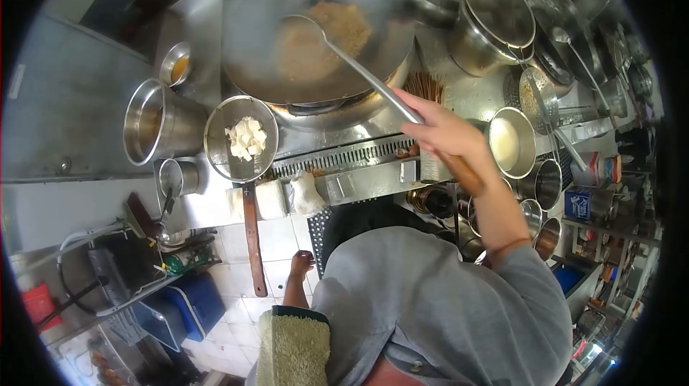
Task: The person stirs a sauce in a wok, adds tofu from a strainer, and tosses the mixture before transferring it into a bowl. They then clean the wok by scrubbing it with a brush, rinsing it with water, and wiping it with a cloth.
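Observation:
My right hand (445, 129) is closed around the handle of a long ladle (369, 78), whose wooden end shows below my wrist. The ladle's bowl rests in a large steaming wok (251, 77), by brown food (330, 41) spread over the bottom. Low at my side, near the stove's front edge, hangs my left hand (302, 264), fingers curled in and nothing visible in them. A strainer (215, 152) with a long wooden handle lies left of the wok, with white chunks (246, 138) in it. A towel (296, 346) covers my left forearm or shoulder.
Left of the strainer stand a deep metal pot (133, 124), a small bowl of orange liquid (179, 68) and a small metal cup (188, 176). Folded cloths (307, 193) lie along the front edge. To the right are a pot of pale liquid (511, 143) and a strainer-topped pot (479, 52).

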Motion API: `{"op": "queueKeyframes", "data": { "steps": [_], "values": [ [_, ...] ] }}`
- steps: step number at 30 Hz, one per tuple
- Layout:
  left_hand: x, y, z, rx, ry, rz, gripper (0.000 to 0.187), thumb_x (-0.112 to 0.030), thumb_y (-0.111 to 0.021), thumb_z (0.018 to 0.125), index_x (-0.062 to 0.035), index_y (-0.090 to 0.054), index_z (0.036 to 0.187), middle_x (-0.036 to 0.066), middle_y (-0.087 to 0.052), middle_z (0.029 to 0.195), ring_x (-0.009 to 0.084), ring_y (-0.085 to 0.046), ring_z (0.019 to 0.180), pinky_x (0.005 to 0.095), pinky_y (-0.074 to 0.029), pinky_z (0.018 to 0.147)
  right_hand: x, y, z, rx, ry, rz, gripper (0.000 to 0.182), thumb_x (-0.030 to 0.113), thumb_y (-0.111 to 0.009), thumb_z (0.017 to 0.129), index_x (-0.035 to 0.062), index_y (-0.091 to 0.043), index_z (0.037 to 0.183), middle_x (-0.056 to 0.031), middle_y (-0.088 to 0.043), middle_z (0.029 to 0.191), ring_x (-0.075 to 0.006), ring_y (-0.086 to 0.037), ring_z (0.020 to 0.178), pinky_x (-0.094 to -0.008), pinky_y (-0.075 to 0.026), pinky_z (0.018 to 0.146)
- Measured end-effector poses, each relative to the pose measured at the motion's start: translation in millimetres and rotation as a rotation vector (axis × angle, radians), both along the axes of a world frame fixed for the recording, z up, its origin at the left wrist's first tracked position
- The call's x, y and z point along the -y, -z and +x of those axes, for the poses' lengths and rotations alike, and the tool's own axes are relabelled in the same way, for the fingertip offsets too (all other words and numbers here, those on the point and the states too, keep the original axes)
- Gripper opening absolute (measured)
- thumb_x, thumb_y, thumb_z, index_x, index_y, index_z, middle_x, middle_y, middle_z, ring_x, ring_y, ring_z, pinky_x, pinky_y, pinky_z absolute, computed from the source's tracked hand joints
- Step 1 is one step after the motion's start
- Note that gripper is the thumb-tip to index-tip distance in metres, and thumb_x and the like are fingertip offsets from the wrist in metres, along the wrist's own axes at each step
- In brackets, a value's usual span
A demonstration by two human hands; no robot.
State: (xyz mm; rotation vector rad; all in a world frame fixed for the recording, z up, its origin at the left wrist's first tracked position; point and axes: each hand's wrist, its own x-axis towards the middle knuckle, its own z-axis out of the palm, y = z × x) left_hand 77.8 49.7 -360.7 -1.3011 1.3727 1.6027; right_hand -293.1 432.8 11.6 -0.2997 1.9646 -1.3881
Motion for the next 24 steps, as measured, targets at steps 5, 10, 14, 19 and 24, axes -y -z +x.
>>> {"op": "queueKeyframes", "data": {
  "steps": [5, 10, 14, 19, 24],
  "values": [
    [-25.3, -22.7, 22.1, -0.045, 0.001, -0.155, 0.014, -0.015, -0.051, 0.095, -0.0068, -0.057, 0.105, 0.006, -0.064, 0.083, 0.0149, -0.063, 0.070, 0.0277, -0.050, 0.057, -15.6, -16.4, -7.6, -0.308, 0.029, 0.252, 0.072, 0.010, -0.055, 0.091, 0.0163, -0.021, 0.155, -0.0003, -0.046, 0.061, -0.0099, -0.046, 0.045, -0.0272, -0.043, 0.042],
    [-1.1, 36.7, 85.7, -0.149, 0.115, 0.063, 0.014, -0.012, -0.056, 0.093, -0.0077, -0.058, 0.106, 0.007, -0.064, 0.081, 0.0157, -0.061, 0.065, 0.0299, -0.049, 0.054, -0.2, 4.9, -11.6, -0.197, 0.010, 0.131, 0.074, 0.008, -0.056, 0.089, 0.0160, -0.022, 0.154, -0.0004, -0.046, 0.062, -0.0099, -0.046, 0.045, -0.0270, -0.043, 0.041],
    [4.1, -15.9, 65.8, -0.058, 0.230, -0.167, 0.014, -0.010, -0.056, 0.094, -0.0096, -0.059, 0.108, 0.006, -0.064, 0.081, 0.0160, -0.061, 0.066, 0.0305, -0.049, 0.056, -6.7, -10.8, 0.1, -0.152, 0.123, 0.056, 0.075, 0.007, -0.057, 0.088, 0.0137, -0.023, 0.154, -0.0007, -0.046, 0.062, -0.0099, -0.046, 0.045, -0.0269, -0.043, 0.040],
    [77.8, 31.9, 97.2, -0.133, -0.067, 0.244, 0.017, -0.014, -0.049, 0.095, -0.0102, -0.056, 0.110, 0.009, -0.063, 0.086, 0.0218, -0.063, 0.072, 0.0343, -0.052, 0.062, 49.6, -2.2, -25.5, -0.259, 0.286, 0.225, 0.074, 0.010, -0.056, 0.088, 0.0076, -0.022, 0.153, 0.0008, -0.045, 0.062, -0.0098, -0.045, 0.044, -0.0254, -0.039, 0.041],
    [202.3, -6.7, 88.3, -0.191, -0.289, 0.058, 0.023, -0.025, -0.054, 0.097, -0.0066, -0.062, 0.107, -0.003, -0.050, 0.072, 0.0072, -0.044, 0.057, 0.0228, -0.039, 0.048, 46.7, -22.9, 18.9, 0.090, 0.188, -0.115, 0.069, 0.007, -0.053, 0.091, 0.0073, -0.024, 0.153, 0.0040, -0.042, 0.061, -0.0054, -0.043, 0.045, -0.0239, -0.037, 0.039]
  ]
}}
